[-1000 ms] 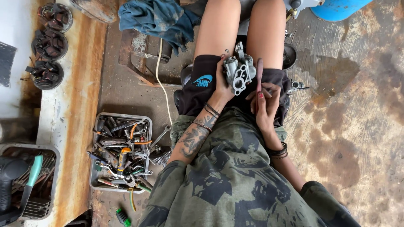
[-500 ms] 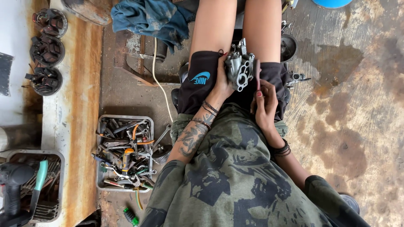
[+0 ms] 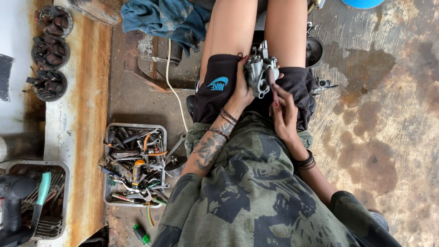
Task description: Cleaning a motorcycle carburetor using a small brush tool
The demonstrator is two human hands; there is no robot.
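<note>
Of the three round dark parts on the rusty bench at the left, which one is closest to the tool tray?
The lowest round part. It lies below the middle one and the top one, so it is nearest the tool tray.

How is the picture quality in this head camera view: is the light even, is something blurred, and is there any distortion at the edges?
In the head view, the light is soft and even, without glare or hard shadows; the grey metal part, the left hand gripping it and the right hand look sharp, as does the tool tray; only the black drill at the left border looks slightly stretched and softer.
</note>
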